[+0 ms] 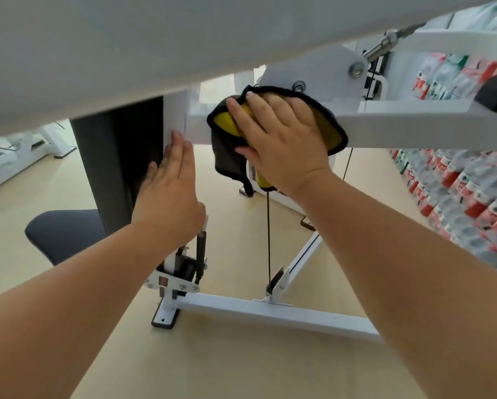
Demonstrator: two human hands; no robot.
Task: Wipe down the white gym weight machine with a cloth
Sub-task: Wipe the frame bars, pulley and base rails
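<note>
The white gym weight machine point(414, 125) fills the view, with a horizontal bar running right and a base beam on the floor. A yellow cloth point(335, 131) with black edging and a grey back is spread over the bar near its pivot plate. My right hand point(279, 133) presses flat on the cloth, fingers straight and spread. My left hand point(169, 185) rests with straight fingers against the white upright post to the left of the cloth. Part of the cloth hangs down below the bar.
A broad white machine panel point(126, 47) hangs close overhead. A dark seat pad point(63, 234) is at lower left, a black cable point(268, 240) drops to the base beam point(270, 312). Stacked bottle packs point(457, 191) line the right wall. Light wood floor lies below.
</note>
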